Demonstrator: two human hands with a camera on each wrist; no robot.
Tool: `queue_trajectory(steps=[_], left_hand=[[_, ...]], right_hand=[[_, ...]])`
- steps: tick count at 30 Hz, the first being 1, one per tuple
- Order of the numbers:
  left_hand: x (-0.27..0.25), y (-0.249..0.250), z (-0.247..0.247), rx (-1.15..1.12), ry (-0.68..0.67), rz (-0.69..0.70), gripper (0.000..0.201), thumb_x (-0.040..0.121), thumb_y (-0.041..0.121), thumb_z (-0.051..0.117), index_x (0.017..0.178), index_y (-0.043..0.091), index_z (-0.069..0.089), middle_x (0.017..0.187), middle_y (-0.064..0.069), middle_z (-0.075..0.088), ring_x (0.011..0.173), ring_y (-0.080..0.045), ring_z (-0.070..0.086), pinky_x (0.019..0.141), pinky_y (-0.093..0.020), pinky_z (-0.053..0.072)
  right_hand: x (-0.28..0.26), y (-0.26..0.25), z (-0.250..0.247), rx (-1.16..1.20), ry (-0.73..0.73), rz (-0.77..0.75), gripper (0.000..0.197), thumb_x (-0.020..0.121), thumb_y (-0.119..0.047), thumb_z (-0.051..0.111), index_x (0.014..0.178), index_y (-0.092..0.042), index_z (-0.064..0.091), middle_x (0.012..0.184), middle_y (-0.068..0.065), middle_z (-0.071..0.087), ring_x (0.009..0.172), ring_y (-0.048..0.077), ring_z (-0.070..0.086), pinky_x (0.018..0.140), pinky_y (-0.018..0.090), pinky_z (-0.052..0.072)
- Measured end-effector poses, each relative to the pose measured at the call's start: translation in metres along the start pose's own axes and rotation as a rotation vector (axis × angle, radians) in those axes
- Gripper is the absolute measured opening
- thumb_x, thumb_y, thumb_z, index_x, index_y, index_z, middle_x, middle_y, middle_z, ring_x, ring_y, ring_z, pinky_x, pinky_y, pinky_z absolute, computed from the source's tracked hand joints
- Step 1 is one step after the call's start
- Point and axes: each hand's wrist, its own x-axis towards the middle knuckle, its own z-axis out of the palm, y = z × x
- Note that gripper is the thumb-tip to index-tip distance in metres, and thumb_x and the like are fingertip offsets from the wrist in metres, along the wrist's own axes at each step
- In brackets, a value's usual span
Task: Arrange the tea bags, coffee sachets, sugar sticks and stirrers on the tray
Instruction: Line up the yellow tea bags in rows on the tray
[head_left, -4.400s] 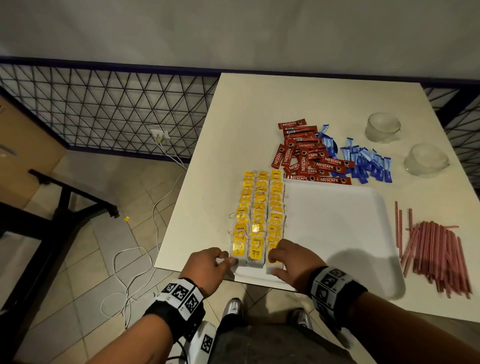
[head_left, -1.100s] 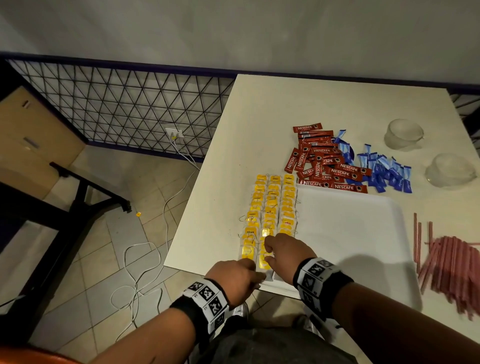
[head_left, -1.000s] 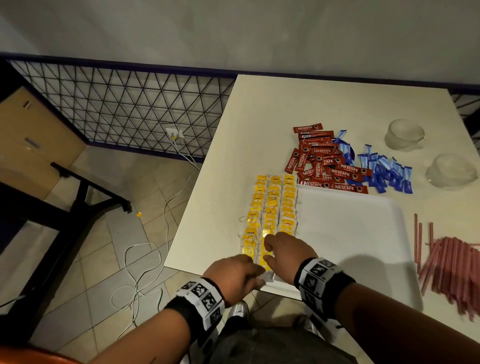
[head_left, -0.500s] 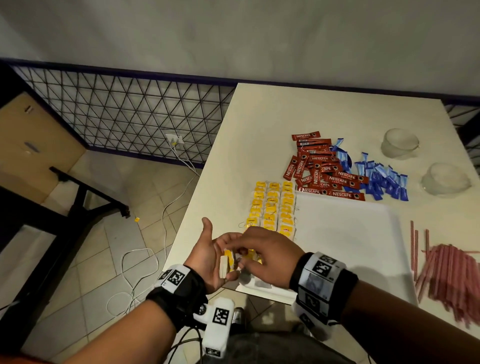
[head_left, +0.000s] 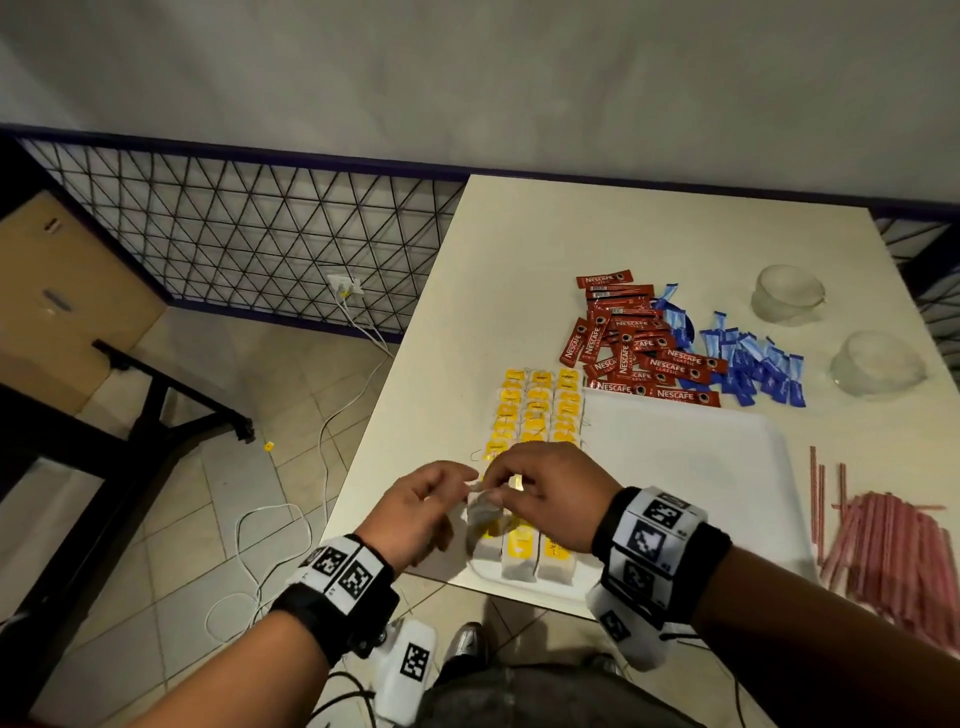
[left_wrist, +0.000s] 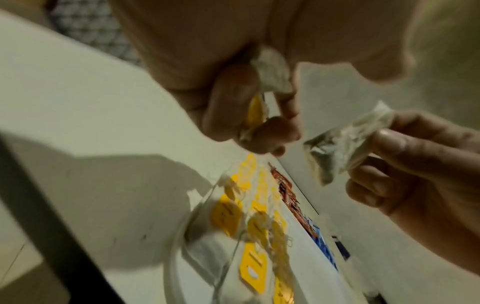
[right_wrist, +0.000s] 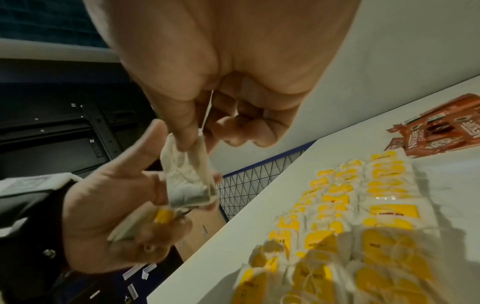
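Note:
Three rows of yellow-tagged tea bags (head_left: 535, 410) fill the left end of the white tray (head_left: 685, 467). Both hands hover over the tray's near left corner. My left hand (head_left: 457, 483) grips a tea bag with a yellow tag (right_wrist: 145, 222); the left wrist view shows this tagged bag (left_wrist: 255, 109) between its curled fingers. My right hand (head_left: 498, 486) pinches the top of a second, white tea bag (right_wrist: 187, 174) just beside it. Red coffee sachets (head_left: 644, 348) and blue sugar sticks (head_left: 753, 364) lie piled beyond the tray. Pink stirrers (head_left: 893, 551) lie to its right.
Two upturned glass cups (head_left: 787, 293) (head_left: 878, 364) stand at the table's far right. The table's left edge (head_left: 395, 395) drops to a tiled floor with white cables (head_left: 270, 525). A black wire fence (head_left: 249, 234) runs behind.
Both hands left the near ends of the tea bag rows and rose above the tray corner with tea bags. The right hand now draws one bag apart from the one in the left.

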Motion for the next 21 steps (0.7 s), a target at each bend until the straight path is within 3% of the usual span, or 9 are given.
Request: queue_trajectory(steps=[2, 4, 7, 10, 12, 15, 18, 21], left_hand=[[0.000, 0.003, 0.000, 0.083, 0.011, 0.178, 0.028, 0.061, 0.050, 0.077, 0.083, 0.033, 0.073, 0.091, -0.002, 0.069, 0.059, -0.016, 0.060, 0.048, -0.018, 0.040], [0.002, 0.003, 0.003, 0.123, 0.006, 0.277, 0.021, 0.059, 0.042, 0.081, 0.075, 0.031, 0.075, 0.088, 0.001, 0.068, 0.070, -0.013, 0.063, 0.058, -0.019, 0.043], [0.005, 0.003, 0.006, 0.179, -0.009, 0.301, 0.025, 0.063, 0.044, 0.078, 0.075, 0.023, 0.076, 0.083, 0.005, 0.065, 0.068, -0.009, 0.058, 0.060, -0.023, 0.043], [0.005, 0.000, 0.007, 0.245, 0.003, 0.270, 0.018, 0.070, 0.035, 0.075, 0.078, 0.019, 0.075, 0.077, 0.006, 0.061, 0.061, -0.005, 0.052, 0.060, -0.024, 0.043], [0.004, -0.001, 0.008, 0.309, 0.024, 0.279, 0.022, 0.071, 0.037, 0.073, 0.079, 0.017, 0.073, 0.077, 0.000, 0.059, 0.057, -0.006, 0.049, 0.059, -0.027, 0.043], [0.001, 0.004, 0.011, 0.418, 0.157, 0.343, 0.021, 0.070, 0.034, 0.083, 0.078, 0.026, 0.065, 0.084, 0.007, 0.059, 0.049, -0.003, 0.044, 0.054, -0.019, 0.038], [-0.004, 0.010, 0.013, 0.632, 0.243, 0.482, 0.036, 0.061, 0.043, 0.086, 0.078, 0.027, 0.059, 0.080, 0.015, 0.053, 0.063, 0.006, 0.050, 0.058, -0.006, 0.035], [-0.005, 0.011, 0.016, 0.782, 0.231, 0.554, 0.040, 0.065, 0.058, 0.067, 0.083, 0.022, 0.066, 0.078, 0.018, 0.052, 0.072, 0.013, 0.051, 0.061, -0.002, 0.033]], right_hand=[[0.000, 0.001, -0.001, 0.055, 0.031, 0.053, 0.008, 0.090, -0.032, 0.063, 0.093, -0.028, 0.069, 0.082, -0.021, 0.056, 0.061, -0.002, 0.048, 0.062, 0.013, 0.033], [0.000, -0.001, 0.001, 0.134, 0.063, 0.103, 0.003, 0.087, -0.030, 0.066, 0.087, -0.029, 0.069, 0.078, -0.022, 0.059, 0.060, 0.001, 0.049, 0.060, 0.015, 0.035], [0.001, -0.003, 0.002, 0.217, 0.088, 0.145, 0.009, 0.086, -0.023, 0.067, 0.082, -0.031, 0.067, 0.078, -0.019, 0.062, 0.071, 0.002, 0.055, 0.065, 0.017, 0.041], [0.001, -0.002, 0.004, 0.246, 0.117, 0.173, 0.015, 0.087, -0.022, 0.067, 0.077, -0.032, 0.063, 0.079, -0.015, 0.062, 0.077, 0.004, 0.056, 0.068, 0.019, 0.041], [-0.001, 0.001, 0.007, 0.258, 0.150, 0.217, 0.016, 0.087, -0.022, 0.066, 0.076, -0.032, 0.062, 0.076, -0.015, 0.060, 0.074, 0.000, 0.054, 0.066, 0.018, 0.040], [-0.003, 0.003, 0.012, 0.242, 0.231, 0.307, 0.012, 0.088, -0.025, 0.065, 0.077, -0.027, 0.061, 0.070, -0.012, 0.056, 0.065, 0.000, 0.051, 0.061, 0.018, 0.039], [-0.001, 0.002, 0.014, 0.231, 0.246, 0.352, 0.015, 0.088, -0.025, 0.062, 0.075, -0.022, 0.056, 0.066, -0.007, 0.054, 0.060, 0.008, 0.048, 0.060, 0.024, 0.040], [0.001, -0.005, 0.016, 0.259, 0.203, 0.322, 0.020, 0.087, -0.026, 0.062, 0.070, -0.025, 0.051, 0.063, -0.009, 0.051, 0.057, 0.005, 0.047, 0.059, 0.023, 0.040]])
